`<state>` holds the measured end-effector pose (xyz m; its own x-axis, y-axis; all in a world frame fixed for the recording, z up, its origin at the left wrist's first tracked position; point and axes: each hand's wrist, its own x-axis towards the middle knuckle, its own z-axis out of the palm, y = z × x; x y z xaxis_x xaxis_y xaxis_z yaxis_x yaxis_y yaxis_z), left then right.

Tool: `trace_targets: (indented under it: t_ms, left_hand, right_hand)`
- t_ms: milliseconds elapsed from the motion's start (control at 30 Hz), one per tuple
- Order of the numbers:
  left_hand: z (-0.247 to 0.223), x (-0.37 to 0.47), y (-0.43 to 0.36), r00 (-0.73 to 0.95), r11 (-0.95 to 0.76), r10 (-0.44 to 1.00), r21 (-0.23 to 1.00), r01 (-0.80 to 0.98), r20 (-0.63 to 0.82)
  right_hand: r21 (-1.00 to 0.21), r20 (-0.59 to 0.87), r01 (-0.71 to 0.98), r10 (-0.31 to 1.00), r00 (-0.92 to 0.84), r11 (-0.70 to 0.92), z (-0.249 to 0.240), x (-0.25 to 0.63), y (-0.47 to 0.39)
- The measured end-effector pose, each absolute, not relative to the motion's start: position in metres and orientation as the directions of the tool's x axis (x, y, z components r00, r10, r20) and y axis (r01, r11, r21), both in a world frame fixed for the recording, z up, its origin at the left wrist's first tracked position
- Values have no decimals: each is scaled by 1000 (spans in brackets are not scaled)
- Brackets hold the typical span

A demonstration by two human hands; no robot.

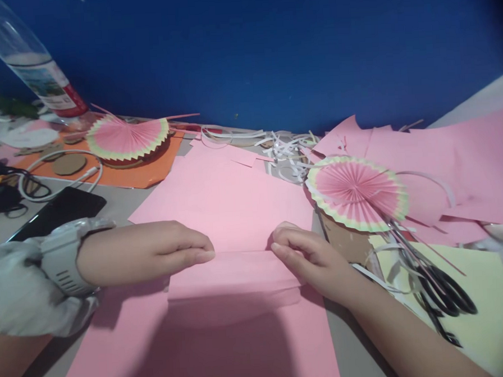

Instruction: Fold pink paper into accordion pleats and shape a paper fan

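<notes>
A small pink paper strip (234, 272) with a straight upper edge lies between my hands, over larger pink sheets (226, 353). My left hand (183, 251) pinches its upper left end, thumb and fingers pressed together. At the upper right end, my right hand (301, 253) is closed on the same strip, fingers curled. Beyond my hands another pink sheet (222, 195) lies flat. To the right is a round pleated pink and green paper fan (357, 191), and black-handled scissors (442, 291) rest beside it.
A second pleated fan (126, 139) sits on orange paper (149, 174) at the back left, near a plastic bottle (47, 81), a white cable and a black phone (62, 209). White paper shreds (292, 152) lie at the back. Light green paper (484, 277) is at right, before a blue partition (248, 53).
</notes>
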<state>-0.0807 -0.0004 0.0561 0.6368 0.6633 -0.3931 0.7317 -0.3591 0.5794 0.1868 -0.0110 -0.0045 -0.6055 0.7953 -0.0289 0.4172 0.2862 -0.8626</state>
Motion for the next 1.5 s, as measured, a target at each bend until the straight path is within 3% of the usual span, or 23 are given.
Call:
trace_targets:
  t_ms: [67,133,467,833,1033,1200,1500]
  left_hand:
    - [60,-79,-1,666,-362,573,582,728,-478]
    - [61,-78,-1,653,-355,568,566,744,-501]
    - [53,-75,3,667,-321,621,643,696,-412]
    - [47,-76,3,670,-432,658,557,709,-342]
    - [48,-76,3,641,-378,691,587,715,-335]
    - [48,-77,6,537,-337,800,539,772,-268]
    - [42,-77,9,555,-369,806,561,741,-204]
  right_hand:
    - [-862,-30,424,807,-589,278,-6,188,-11]
    - [-858,-20,428,814,-580,284,-8,189,-11]
    - [-848,10,441,842,-539,292,-7,188,-12]
    - [-770,50,521,850,-525,367,-5,182,-12]
    - [-659,161,602,866,-473,451,-5,183,-12]
    - [-558,215,685,878,-427,469,-6,186,-10]
    - [-556,196,710,899,-393,432,-7,186,-10]
